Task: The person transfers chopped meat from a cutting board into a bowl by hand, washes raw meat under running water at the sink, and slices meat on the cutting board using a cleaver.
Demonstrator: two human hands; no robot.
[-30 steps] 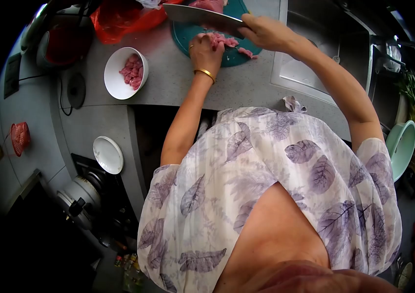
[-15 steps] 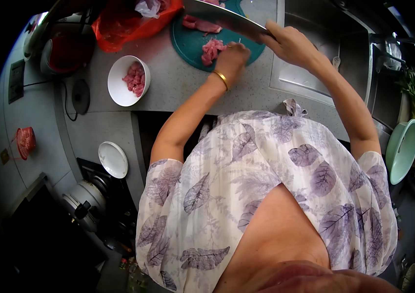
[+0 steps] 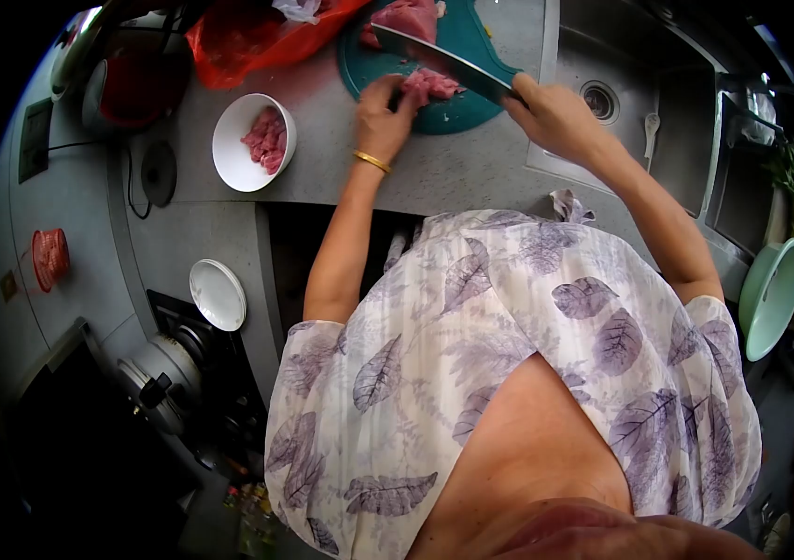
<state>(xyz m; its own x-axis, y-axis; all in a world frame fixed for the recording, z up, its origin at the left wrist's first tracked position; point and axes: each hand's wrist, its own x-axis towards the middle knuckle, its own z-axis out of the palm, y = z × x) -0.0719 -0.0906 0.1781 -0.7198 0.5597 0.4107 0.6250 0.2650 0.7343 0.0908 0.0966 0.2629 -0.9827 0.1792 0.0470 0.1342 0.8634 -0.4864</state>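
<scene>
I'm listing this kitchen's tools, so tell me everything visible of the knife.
The knife has a broad, flat, metal-looking blade, grey with darker patches. The right hand grips it, covering much of the handle. The blade slants over the teal board, its far end toward the picture's upper left, and in this view passes between the larger piece of meat and the cut pieces. Whether it touches either is unclear.
</scene>
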